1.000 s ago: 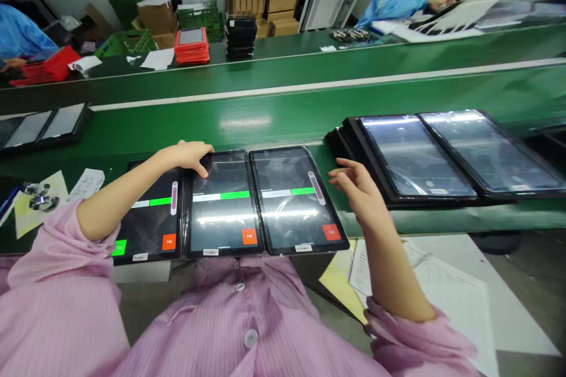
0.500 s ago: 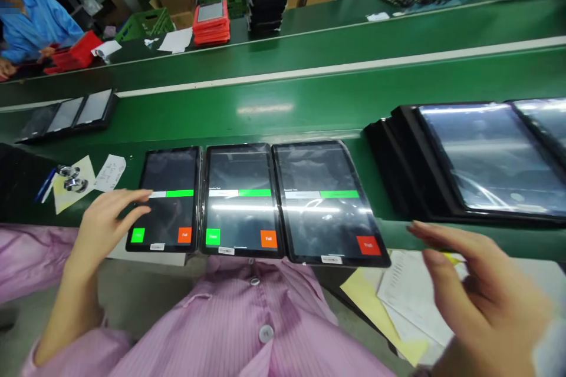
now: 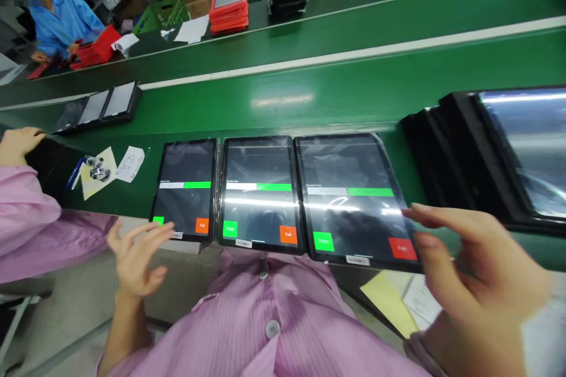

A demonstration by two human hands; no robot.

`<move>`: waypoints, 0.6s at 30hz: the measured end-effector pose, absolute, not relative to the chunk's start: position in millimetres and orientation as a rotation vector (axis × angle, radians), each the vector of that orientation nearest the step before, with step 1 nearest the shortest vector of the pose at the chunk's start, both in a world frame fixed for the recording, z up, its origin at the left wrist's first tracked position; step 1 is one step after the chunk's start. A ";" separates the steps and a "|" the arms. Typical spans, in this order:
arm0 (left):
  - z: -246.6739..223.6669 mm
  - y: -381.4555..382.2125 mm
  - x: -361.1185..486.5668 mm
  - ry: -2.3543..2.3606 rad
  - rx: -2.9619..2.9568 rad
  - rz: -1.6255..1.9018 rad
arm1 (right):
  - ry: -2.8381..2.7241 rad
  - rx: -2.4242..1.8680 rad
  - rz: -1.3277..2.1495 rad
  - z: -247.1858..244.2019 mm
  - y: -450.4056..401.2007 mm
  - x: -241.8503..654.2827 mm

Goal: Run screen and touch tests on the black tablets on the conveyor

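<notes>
Three black tablets lie side by side at the bench's near edge, each lit with a white and green bar and green and orange-red squares. My left hand (image 3: 139, 256) is empty with fingers apart, its fingertips at the lower left corner of the left tablet (image 3: 186, 159), near the green square. The middle tablet (image 3: 259, 162) has neither hand on it. At the lower right edge of the right tablet (image 3: 345, 162) is my right hand (image 3: 477, 265), thumb and forefinger apart, nothing between them. Whether its fingertips touch the tablet I cannot tell.
Stacked tablets (image 3: 522, 153) stand at the right. Left are a yellow note (image 3: 92, 185), a white label (image 3: 131, 164), a pen (image 3: 75, 174) and more tablets (image 3: 119, 100). A person in blue (image 3: 66, 15) works across the belt; a pink sleeve (image 3: 26, 206) is at far left.
The view has shifted left. My left hand has moved down from the left tablet's bar to its lower corner. My right hand is closer to the right tablet, which now shows a green square.
</notes>
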State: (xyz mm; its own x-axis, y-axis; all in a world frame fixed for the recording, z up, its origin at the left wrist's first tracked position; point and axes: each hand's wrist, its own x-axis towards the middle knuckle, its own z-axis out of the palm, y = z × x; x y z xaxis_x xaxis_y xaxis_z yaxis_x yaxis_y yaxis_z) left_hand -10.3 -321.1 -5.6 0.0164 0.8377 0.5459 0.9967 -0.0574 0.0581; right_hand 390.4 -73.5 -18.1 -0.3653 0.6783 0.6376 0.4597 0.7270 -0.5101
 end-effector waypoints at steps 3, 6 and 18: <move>-10.3 -289.1 23.1 -1.786 -2.232 -0.692 | -2.306 -0.644 0.280 -12.5 -75.1 381.0; -12.4 -266.4 44.7 -1.720 -2.404 -0.634 | -2.473 -0.496 0.184 -12.0 -80.2 377.2; 26.0 -234.8 -9.6 -1.851 -2.554 -0.280 | -2.608 -0.583 0.235 -11.9 -83.8 384.2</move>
